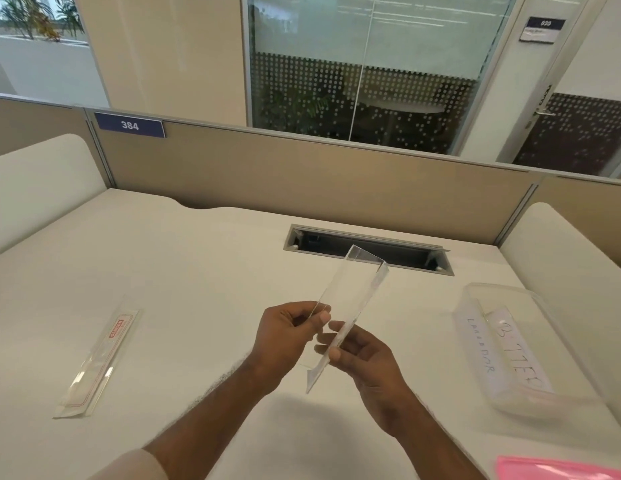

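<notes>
**A:** Both hands are up off the desk (198,271), and between them is the clear holder (350,292), a folded strip of see-through plastic held in the air at dead centre. Its far end tips toward one o'clock, over the cable slot (368,249).

**B:** The left hand (288,334) has thumb and forefinger pinching the edge of one flap. The right hand (364,358) is lower down, thumb on the front face and fingers curled behind the near end.

**A:** How does it handle, would you say?

**B:** Light, I'd judge, since a fingertip pinch carries it. It looks stiff along the fold, with some spring in the flaps. The glossy faces are likely slick, and smudges or scratches would show. Force the flaps apart and it could crack at the crease.

**A:** So where's the safe hold?

**B:** On the edges and near the fold, not flat on the faces. The right hand's grip at the near end looks the steadier one.

**A:** Around the desk there's a plastic sleeve (97,362) lying flat at eight o'clock. A clear tub (475,292) with handwritten slips inside sits at three, and a pink sheet (562,471) is at five. All are well apart from the hands.
</notes>
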The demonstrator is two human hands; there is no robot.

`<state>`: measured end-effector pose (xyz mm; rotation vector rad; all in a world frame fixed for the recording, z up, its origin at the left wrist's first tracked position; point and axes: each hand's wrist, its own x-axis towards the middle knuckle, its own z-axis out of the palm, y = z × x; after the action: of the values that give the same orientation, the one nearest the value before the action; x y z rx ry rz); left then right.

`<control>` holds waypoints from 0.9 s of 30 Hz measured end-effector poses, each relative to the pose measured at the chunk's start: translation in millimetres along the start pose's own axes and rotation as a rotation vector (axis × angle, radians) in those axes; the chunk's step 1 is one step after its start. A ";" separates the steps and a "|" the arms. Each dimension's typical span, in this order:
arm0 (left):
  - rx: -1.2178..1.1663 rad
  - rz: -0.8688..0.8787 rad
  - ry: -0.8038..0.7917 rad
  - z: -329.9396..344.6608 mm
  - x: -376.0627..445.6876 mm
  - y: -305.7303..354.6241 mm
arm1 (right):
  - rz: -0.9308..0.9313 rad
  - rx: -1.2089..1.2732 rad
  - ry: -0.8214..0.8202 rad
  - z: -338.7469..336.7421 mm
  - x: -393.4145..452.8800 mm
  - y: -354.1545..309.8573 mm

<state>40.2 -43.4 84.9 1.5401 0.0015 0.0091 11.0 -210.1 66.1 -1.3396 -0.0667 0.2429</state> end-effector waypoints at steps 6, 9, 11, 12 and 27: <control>0.167 -0.029 0.023 -8.6 -3.3 -5.0 | -0.108 -0.379 0.156 -13.0 0.6 -8.6; 0.334 0.088 0.031 -24.7 -3.0 -6.1 | -0.112 -0.605 0.245 -24.7 -0.6 -11.0; 0.453 0.208 0.015 -38.7 -3.0 -7.3 | -0.121 -0.813 0.264 -29.8 -0.4 -13.5; 0.504 0.270 -0.005 -44.1 -2.9 -7.8 | -0.134 -0.924 0.264 -33.0 -1.1 -15.4; 1.104 0.653 -0.203 -29.2 -0.7 -7.3 | -0.294 -1.470 0.092 -42.4 -5.7 -35.8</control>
<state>39.3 -14.4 76.7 2.5661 -0.7689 0.4309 18.3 -259.2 91.5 -2.7605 -0.4190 -0.1936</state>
